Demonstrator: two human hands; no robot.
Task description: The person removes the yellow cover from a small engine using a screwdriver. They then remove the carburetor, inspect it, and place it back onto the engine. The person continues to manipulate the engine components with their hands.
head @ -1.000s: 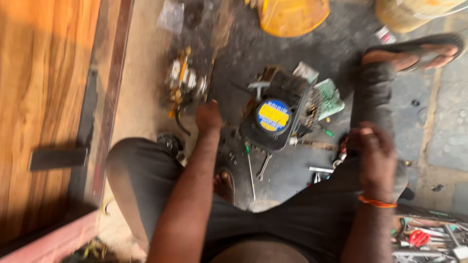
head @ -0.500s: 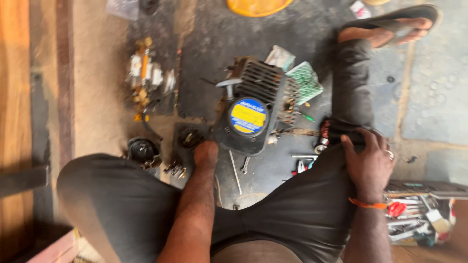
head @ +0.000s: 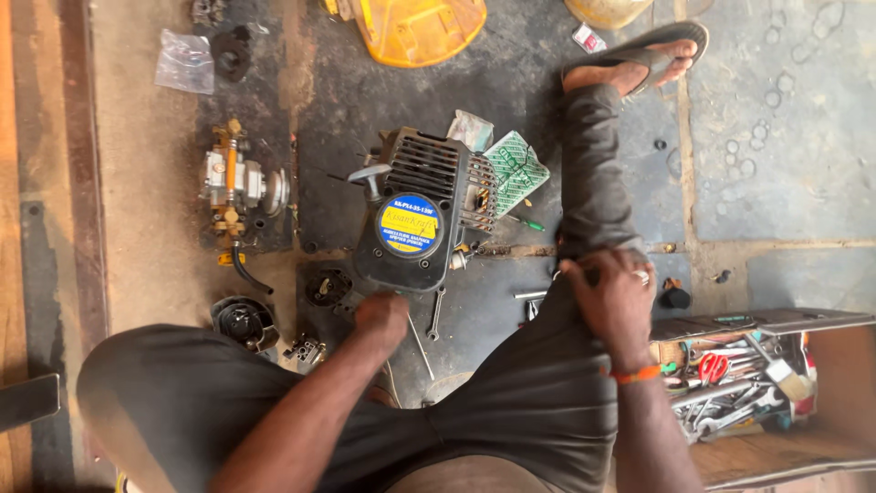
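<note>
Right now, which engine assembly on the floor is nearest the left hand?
The black engine with the round blue-and-yellow label, just above the left hand. The brass-and-silver pump unit lies farther left.

Left hand fisted — right hand spread

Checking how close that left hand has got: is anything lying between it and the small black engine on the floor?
Nothing visible does. The left hand is right at the near edge of the black engine; a wrench lies just beside it, not between them.
</note>
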